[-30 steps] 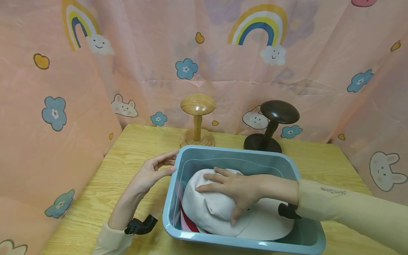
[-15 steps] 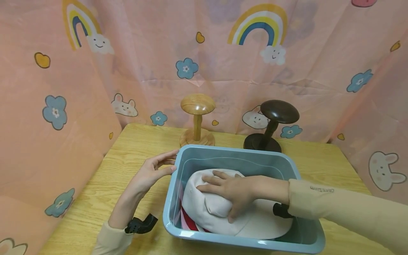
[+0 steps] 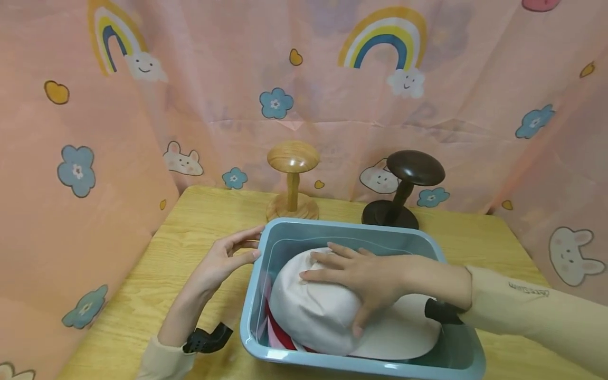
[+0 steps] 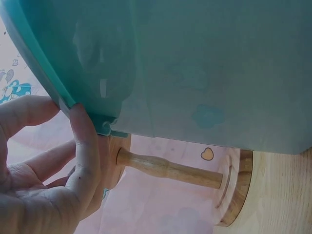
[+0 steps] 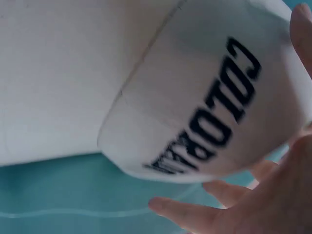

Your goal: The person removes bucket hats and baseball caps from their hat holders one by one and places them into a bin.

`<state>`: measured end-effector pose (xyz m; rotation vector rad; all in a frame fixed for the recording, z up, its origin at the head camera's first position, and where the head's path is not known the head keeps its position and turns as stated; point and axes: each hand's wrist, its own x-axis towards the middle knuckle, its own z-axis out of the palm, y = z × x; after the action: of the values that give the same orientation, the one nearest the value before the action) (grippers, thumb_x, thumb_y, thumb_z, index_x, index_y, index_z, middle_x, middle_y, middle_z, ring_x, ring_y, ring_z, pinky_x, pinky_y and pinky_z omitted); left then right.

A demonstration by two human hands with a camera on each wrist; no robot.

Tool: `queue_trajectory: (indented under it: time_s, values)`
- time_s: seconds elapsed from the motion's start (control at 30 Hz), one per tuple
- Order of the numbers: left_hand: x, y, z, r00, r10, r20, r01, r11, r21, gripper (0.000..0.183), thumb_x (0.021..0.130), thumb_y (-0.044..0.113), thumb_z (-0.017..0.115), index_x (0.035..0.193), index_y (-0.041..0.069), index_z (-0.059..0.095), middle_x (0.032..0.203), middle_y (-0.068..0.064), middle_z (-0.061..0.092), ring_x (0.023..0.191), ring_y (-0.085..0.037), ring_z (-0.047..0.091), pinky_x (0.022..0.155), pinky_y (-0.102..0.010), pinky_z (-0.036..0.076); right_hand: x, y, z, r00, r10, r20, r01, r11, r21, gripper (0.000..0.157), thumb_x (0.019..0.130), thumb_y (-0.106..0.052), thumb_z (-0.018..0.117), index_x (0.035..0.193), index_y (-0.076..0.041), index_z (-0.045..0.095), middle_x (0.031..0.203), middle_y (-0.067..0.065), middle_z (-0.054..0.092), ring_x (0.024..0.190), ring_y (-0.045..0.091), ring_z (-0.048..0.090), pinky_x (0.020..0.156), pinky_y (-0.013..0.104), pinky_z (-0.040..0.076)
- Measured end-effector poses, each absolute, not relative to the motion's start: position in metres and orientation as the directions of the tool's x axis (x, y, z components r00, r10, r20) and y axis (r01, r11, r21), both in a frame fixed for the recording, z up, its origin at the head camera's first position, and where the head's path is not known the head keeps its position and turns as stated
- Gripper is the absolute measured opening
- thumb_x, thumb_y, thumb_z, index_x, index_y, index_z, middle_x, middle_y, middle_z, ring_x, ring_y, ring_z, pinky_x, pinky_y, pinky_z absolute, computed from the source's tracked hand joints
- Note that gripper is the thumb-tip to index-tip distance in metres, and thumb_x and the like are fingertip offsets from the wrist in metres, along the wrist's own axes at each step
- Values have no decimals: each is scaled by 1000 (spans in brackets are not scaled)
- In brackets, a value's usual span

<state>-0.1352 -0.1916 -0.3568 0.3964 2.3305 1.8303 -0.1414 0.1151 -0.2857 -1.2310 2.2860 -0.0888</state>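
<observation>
A white baseball cap (image 3: 318, 311) lies in the blue plastic bin (image 3: 342, 361). Its crown looks rounded and its brim points right. My right hand (image 3: 375, 279) rests over the crown with spread fingers. In the right wrist view, dark letters beginning "COLORA" run across the cap's front (image 5: 263, 107), and fingers of the right hand (image 5: 263, 204) show along its edge. At the bin's left rim, my left hand (image 3: 220, 261) pinches the edge between thumb and fingers, which the left wrist view shows closely. Something red and pink (image 3: 280, 332) is partly hidden beneath the cap.
Behind the bin stand a light wooden hat stand (image 3: 293, 179) and a dark brown hat stand (image 3: 408, 182). All sit on a wood-grain table (image 3: 199, 219). A pink patterned curtain (image 3: 228, 63) surrounds the back and sides.
The cap's crown was dented under my right palm and is now rounder and higher. My right hand has shifted slightly right with it. My left hand keeps its place at the rim.
</observation>
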Motion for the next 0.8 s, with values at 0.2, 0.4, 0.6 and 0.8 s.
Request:
queue_trajectory:
  time_s: [0.2, 0.4, 0.6, 0.8]
  values:
    - [-128, -194, -354, -966, 255, 42, 106, 241, 965, 51, 92, 24, 65, 140, 15, 50, 134, -9, 57, 118, -26, 54, 94, -38, 46, -137, 130, -268, -474, -800, -368, -779, 576, -247, 97, 74, -59, 71, 152, -41, 16, 163, 3, 9, 150, 37, 4, 112, 67, 15]
    - [-126, -198, -353, -975, 216, 46, 101, 254, 962, 48, 93, 24, 64, 138, 14, 52, 134, -9, 57, 115, -25, 56, 92, -38, 49, -133, 150, -253, -576, -760, -300, -741, 641, -200, 85, 81, -62, 62, 151, -42, 19, 163, 0, 12, 150, 36, 6, 111, 67, 17]
    - [-128, -199, -348, -976, 211, 60, 120, 285, 951, 46, 93, 23, 63, 137, 12, 53, 133, -10, 56, 117, -25, 54, 89, -31, 52, -134, 171, -248, -627, -739, -246, -713, 672, -202, 78, 86, -59, 58, 152, -40, 20, 163, 2, 13, 150, 38, 6, 111, 69, 14]
    - [-130, -200, -344, -978, 189, 92, 156, 364, 918, 44, 93, 24, 63, 135, 12, 55, 134, -8, 55, 118, -26, 54, 88, -29, 51, -135, 187, -256, -685, -712, -155, -677, 700, -227, 74, 88, -56, 58, 151, -39, 23, 162, 1, 15, 149, 38, 8, 108, 71, 15]
